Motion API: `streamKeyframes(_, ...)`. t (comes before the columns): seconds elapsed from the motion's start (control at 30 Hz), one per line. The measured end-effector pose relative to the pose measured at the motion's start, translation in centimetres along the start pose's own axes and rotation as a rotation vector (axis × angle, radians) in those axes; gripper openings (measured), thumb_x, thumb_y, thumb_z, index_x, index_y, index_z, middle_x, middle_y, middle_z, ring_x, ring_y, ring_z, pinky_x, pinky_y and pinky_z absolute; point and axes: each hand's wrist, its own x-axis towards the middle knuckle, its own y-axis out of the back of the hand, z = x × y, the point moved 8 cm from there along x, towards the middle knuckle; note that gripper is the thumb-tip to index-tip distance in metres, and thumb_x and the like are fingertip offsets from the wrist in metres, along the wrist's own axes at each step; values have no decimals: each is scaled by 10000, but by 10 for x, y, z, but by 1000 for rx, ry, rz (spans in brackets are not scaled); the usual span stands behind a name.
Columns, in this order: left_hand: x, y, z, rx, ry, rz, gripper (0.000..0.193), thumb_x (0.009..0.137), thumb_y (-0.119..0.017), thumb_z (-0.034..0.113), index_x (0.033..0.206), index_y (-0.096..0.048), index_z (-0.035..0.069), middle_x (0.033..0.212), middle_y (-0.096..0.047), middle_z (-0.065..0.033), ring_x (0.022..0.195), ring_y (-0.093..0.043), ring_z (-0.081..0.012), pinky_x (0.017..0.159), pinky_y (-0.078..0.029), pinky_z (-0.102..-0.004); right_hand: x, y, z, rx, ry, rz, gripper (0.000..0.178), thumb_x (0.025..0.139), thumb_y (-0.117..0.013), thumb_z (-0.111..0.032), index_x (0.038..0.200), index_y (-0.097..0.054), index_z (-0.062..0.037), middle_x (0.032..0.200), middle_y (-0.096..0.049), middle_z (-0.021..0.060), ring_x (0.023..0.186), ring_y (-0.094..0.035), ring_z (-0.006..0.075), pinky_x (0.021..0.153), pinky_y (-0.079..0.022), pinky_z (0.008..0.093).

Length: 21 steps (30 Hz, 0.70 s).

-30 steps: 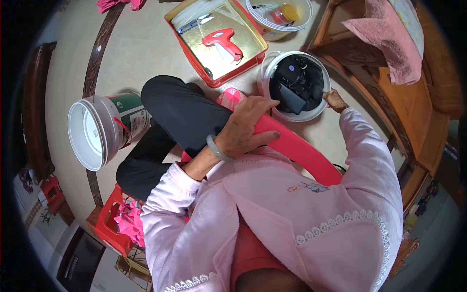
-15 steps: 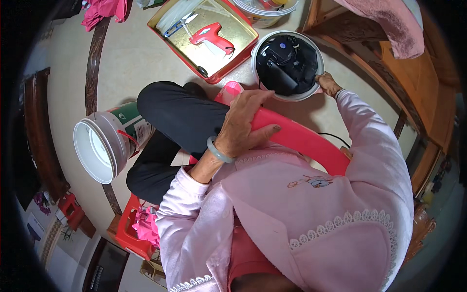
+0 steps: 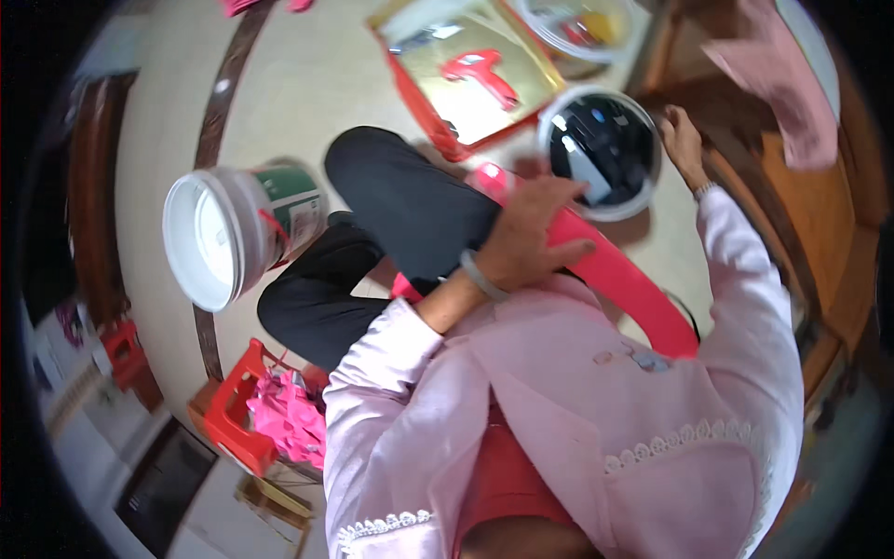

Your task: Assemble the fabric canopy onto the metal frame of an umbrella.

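Pink board (image 3: 622,279) under left hand's (image 3: 531,244) open fingers; right hand (image 3: 683,142), fingers curled, touches white bowl (image 3: 600,154) beside gold tray (image 3: 463,79)

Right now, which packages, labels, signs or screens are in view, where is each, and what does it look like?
White bucket: lying on its side on the floor at the left, with a green and white printed label band.
Gold tray: on the floor at the top, rectangular, shiny, red-edged, holding a red tool.
No signs or screens can be made out.
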Motion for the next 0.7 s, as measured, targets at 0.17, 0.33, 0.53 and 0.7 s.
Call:
streamKeyframes(0.17, -5, 5, -2, -37, 15, 69, 565, 703, -658, 288, 1166, -456, 35, 1096, -501, -151, 1045, -465, -302, 900, -358, -373, 20, 13, -158, 297, 272, -10, 205, 833, -500, -113, 1006, -539, -10, 872, -612, 156, 806, -607, 230, 709, -461, 310)
streamKeyframes(0.33, -22, 17, -21, -76, 112, 120, 626, 691, -632, 324, 1192, -424, 12, 1170, -450, -186, 1069, -459, -311, 914, -364, -362, 8, -23, -300, 514, 496, -391, 163, 844, -485, -61, 972, -545, 20, 794, -587, 62, 738, -551, 115, 668, -441, 233)
streamKeyframes(0.53, -16, 25, -5, -210, 152, 37, 515, 690, -587, 241, 1120, -471, -17, 1113, -482, -182, 1017, -485, -318, 858, -395, -368, -41, -46, -440, 318, 1138, -556, 358, 792, -572, -186, 1095, -482, -19, 1115, -487, 191, 1011, -478, 344, 875, -381, 372)
streamKeyframes(0.7, -39, 30, -9, -127, 348, -15, 419, 672, -596, 238, 991, -530, -25, 899, -571, -169, 868, -552, -320, 759, -436, -381, -64, -110, -501, -32, 1379, -560, 415, 785, -552, -262, 1110, -478, -16, 1079, -498, 202, 983, -471, 376, 877, -372, 405)
